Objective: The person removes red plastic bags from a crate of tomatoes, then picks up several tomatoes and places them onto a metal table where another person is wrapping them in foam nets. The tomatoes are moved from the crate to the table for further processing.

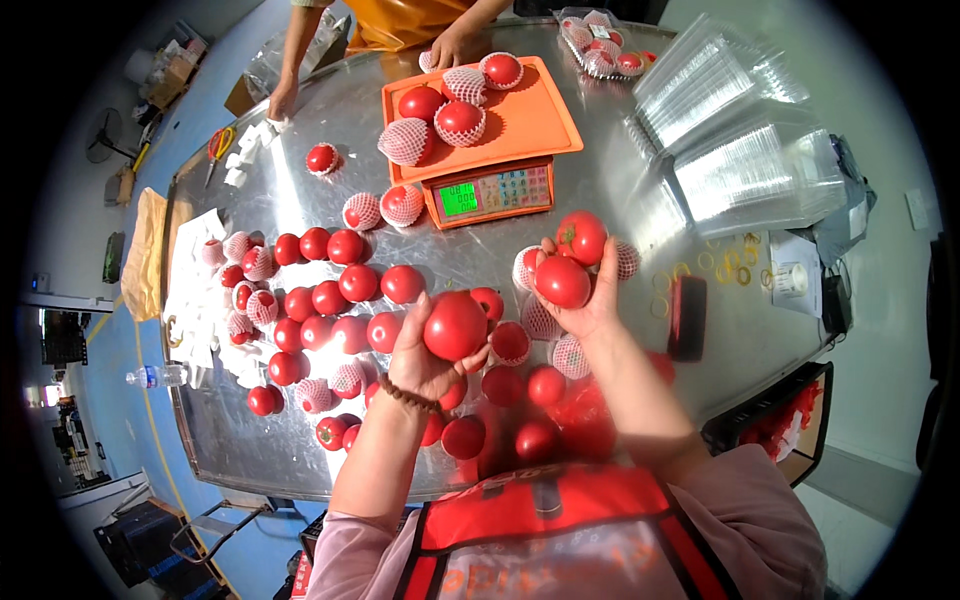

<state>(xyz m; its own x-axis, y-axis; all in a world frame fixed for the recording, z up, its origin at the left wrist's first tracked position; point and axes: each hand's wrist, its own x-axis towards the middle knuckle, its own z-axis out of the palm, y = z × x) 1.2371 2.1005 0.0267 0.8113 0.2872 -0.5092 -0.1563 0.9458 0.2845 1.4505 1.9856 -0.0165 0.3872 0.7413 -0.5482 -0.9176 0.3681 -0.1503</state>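
My left hand [418, 368], with a beaded bracelet at the wrist, is wrapped round a large red tomato [456, 326]. Two more tomatoes, an upper one [583, 236] and a lower one [562, 283], are gripped together in my right hand [600, 308]. Loose tomatoes [358, 283] lie in rough rows left of and below my hands, some in white foam net sleeves [540, 318]. Just beyond stands a digital scale [495, 192]. Its orange tray [535, 115] carries several tomatoes, most of them netted.
Clear plastic trays [700, 85] are stacked at the far right. Rubber bands [735, 262] and a dark red block [687, 318] lie nearer. White foam sleeves [195, 295] and scissors [218, 150] are on the left. A co-worker's hands [455, 45] rest across the metal table [240, 450].
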